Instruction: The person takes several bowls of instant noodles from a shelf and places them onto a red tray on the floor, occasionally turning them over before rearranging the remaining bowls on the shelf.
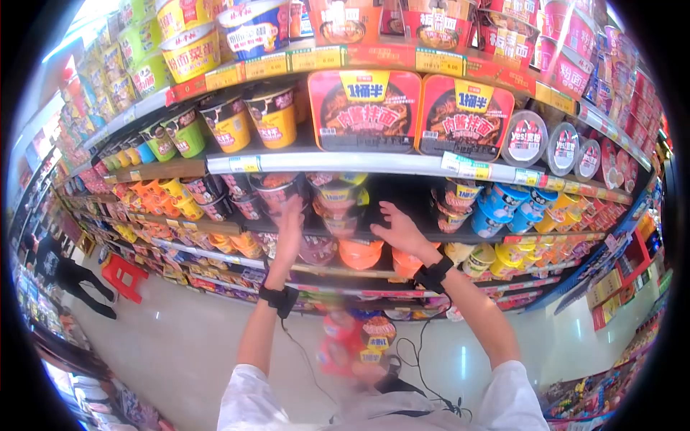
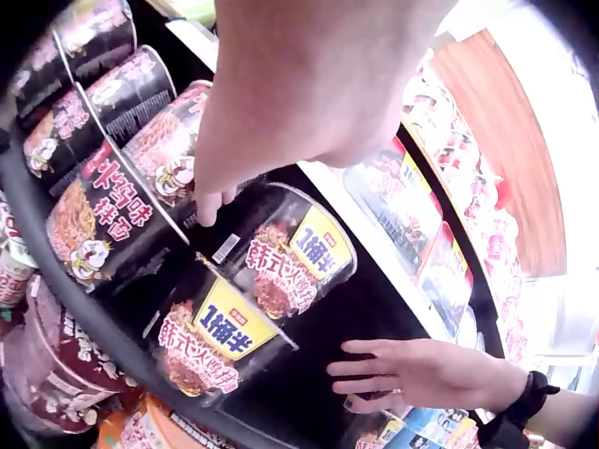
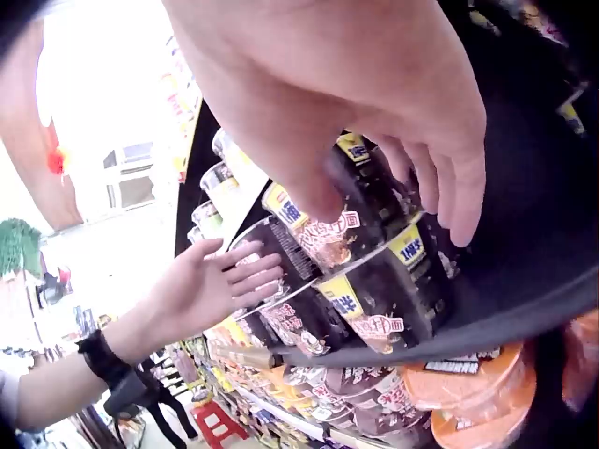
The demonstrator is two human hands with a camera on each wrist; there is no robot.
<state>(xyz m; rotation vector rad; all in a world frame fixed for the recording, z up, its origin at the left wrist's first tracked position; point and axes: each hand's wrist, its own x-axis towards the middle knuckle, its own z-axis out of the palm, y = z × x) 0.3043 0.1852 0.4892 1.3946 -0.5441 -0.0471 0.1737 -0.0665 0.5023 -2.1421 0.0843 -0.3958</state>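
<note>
Two black instant noodle cups with yellow labels, stacked one on the other [image 1: 339, 205], stand on the shelf below the large boxes. My left hand [image 1: 289, 233] is just left of this stack, its fingers extended and pointing into the shelf. Beside its fingertips in the left wrist view are black noodle cups with a chicken picture [image 2: 112, 210]. To the right of the stack, my right hand [image 1: 402, 233] reaches in with fingers spread and slightly bent. The right wrist view has the right hand [image 3: 374, 94] in front of the labelled cups [image 3: 370, 304]. Neither hand grips anything.
Above runs a white shelf edge [image 1: 345, 164] carrying red noodle boxes [image 1: 365, 111]. Blue cups [image 1: 496, 208] stand farther right, orange bowls [image 1: 359, 253] one shelf below. Cables [image 1: 417, 352] hang near my body. A red stool [image 1: 124, 278] and a person [image 1: 68, 276] are at the left.
</note>
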